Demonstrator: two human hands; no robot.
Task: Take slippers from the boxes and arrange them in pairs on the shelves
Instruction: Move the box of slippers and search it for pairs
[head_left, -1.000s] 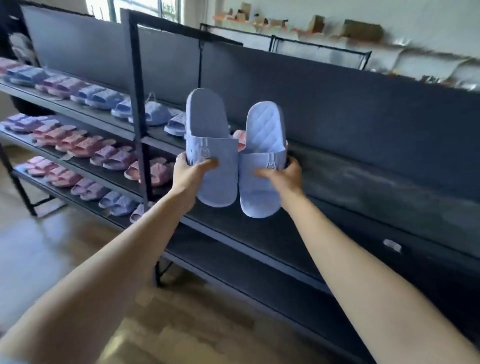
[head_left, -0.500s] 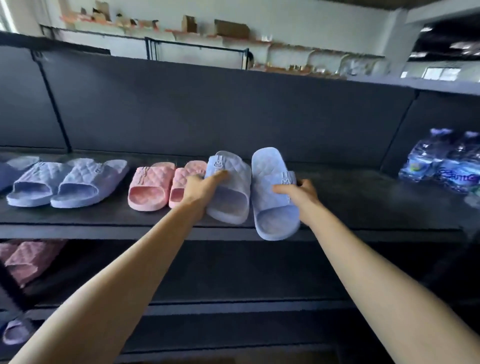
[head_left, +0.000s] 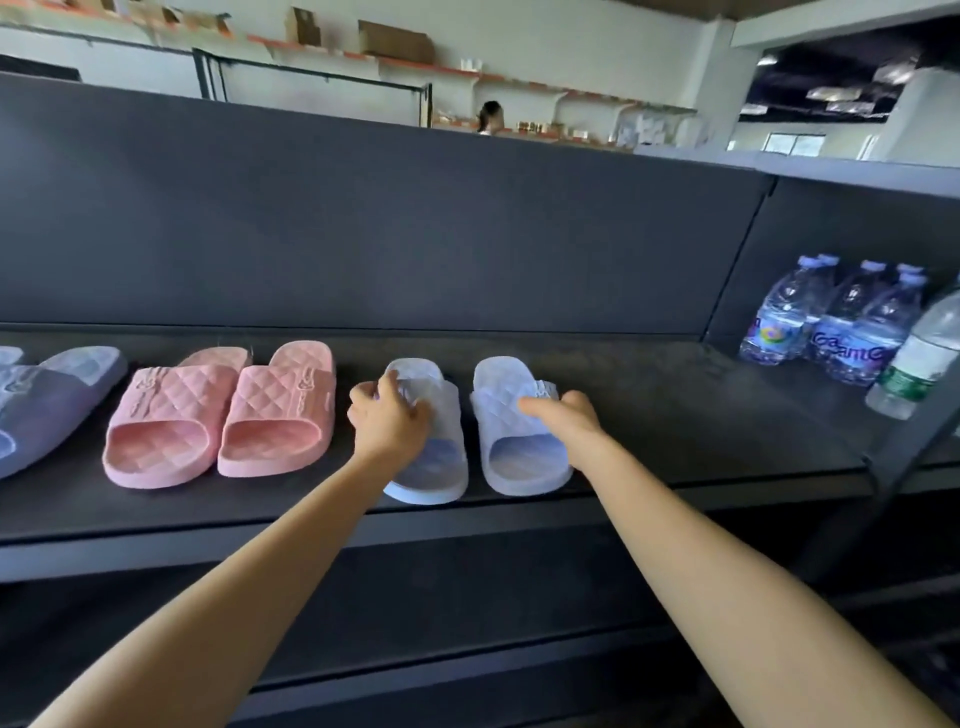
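Two pale blue quilted slippers lie side by side on the top dark shelf (head_left: 675, 415), toes toward me. My left hand (head_left: 387, 415) grips the strap of the left blue slipper (head_left: 441, 457). My right hand (head_left: 563, 415) holds the right blue slipper (head_left: 511, 426) at its strap, thumb stretched over the top. A pair of pink slippers (head_left: 223, 415) sits just to the left of them, and a lilac slipper (head_left: 47, 400) lies at the frame's left edge.
A pack of water bottles (head_left: 841, 322) and a single bottle (head_left: 919, 358) stand at the shelf's right end. A dark back panel (head_left: 415, 234) rises behind the shelf. A lower shelf (head_left: 467, 639) runs below. A person's head (head_left: 490, 115) shows beyond the panel.
The two blue slippers, held up in the air a second ago, have come down flat on the top shelf to the right of the pink pair. Both hands still hold them.
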